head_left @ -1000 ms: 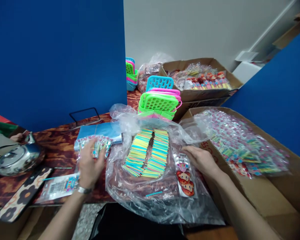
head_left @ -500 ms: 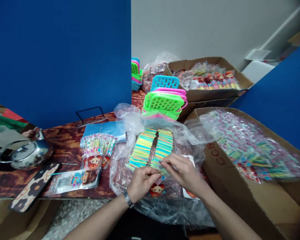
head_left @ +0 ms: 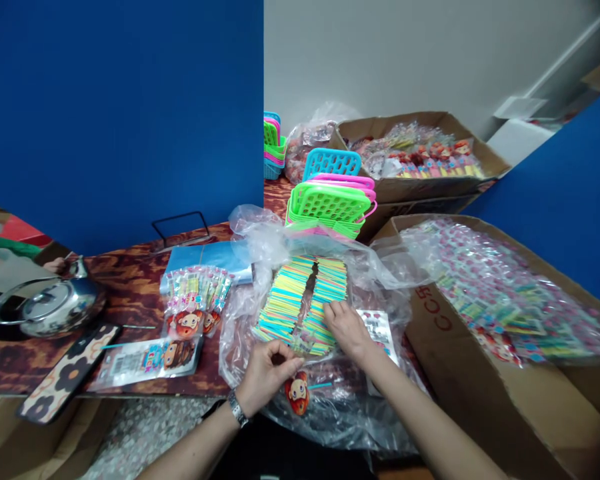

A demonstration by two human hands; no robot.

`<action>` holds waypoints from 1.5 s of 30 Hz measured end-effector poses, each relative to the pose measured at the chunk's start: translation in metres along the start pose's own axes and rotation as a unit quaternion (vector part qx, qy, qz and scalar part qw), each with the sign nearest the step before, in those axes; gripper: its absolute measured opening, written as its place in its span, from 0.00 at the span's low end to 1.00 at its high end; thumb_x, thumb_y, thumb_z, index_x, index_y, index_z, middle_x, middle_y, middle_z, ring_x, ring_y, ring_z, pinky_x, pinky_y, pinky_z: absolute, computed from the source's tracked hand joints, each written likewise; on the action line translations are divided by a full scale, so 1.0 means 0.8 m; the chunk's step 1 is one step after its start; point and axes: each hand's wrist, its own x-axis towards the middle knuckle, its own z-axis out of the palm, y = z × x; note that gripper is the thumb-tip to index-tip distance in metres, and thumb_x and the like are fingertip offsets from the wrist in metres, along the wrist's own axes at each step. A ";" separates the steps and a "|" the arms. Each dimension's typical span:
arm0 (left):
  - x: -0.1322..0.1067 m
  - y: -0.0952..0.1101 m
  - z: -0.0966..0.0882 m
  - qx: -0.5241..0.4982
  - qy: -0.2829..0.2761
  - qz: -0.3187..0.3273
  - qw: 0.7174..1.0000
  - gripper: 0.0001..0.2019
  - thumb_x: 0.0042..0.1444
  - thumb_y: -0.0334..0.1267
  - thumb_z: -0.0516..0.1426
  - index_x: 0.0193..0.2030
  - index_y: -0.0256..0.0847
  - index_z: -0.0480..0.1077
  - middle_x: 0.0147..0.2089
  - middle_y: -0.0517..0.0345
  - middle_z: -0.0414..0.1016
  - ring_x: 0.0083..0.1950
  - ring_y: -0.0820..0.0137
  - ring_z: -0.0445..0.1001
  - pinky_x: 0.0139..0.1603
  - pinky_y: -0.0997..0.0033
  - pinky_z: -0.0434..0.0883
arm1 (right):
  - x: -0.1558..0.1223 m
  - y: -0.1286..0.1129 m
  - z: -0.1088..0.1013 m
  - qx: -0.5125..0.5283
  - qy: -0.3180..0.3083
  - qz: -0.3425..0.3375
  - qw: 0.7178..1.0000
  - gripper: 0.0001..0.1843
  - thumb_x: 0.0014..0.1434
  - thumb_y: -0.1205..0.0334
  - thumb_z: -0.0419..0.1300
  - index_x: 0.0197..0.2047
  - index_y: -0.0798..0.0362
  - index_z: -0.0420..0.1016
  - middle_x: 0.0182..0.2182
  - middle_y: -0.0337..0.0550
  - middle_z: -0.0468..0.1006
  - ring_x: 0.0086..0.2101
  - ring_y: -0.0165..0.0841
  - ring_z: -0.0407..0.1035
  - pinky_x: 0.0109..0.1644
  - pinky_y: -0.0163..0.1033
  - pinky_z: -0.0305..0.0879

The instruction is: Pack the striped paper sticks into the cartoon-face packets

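Note:
My left hand, with a watch on the wrist, pinches a small clear packet with a cartoon-head print between thumb and fingers. A loose blue stick lies just right of that print. Thin yellow, green and blue sticks lie in two rows on a crumpled clear plastic bag. On the right-hand row, my right hand is closed, its curled fingertips against the sticks. A printed white sheet lies partly under my right forearm.
Filled packets and a silver pouch lie left, beside a phone and a kettle. Coloured baskets stand behind. Cardboard boxes of packets flank the right. Another person's hand shows far left.
My right hand has moved from beside the left hand onto the right row of sticks. My left hand has shifted slightly left and down with the packet, which is now tilted.

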 end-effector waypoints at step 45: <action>0.019 0.007 0.013 0.089 0.048 0.079 0.992 0.09 0.49 0.39 0.59 0.23 0.37 0.66 0.23 0.62 0.69 0.26 0.74 0.67 0.29 0.77 0.64 | 0.001 -0.054 -0.148 0.771 0.274 0.097 0.566 0.08 0.63 0.55 0.45 0.41 0.48 0.59 0.27 0.35 0.66 0.35 0.32 0.69 0.43 0.44 0.66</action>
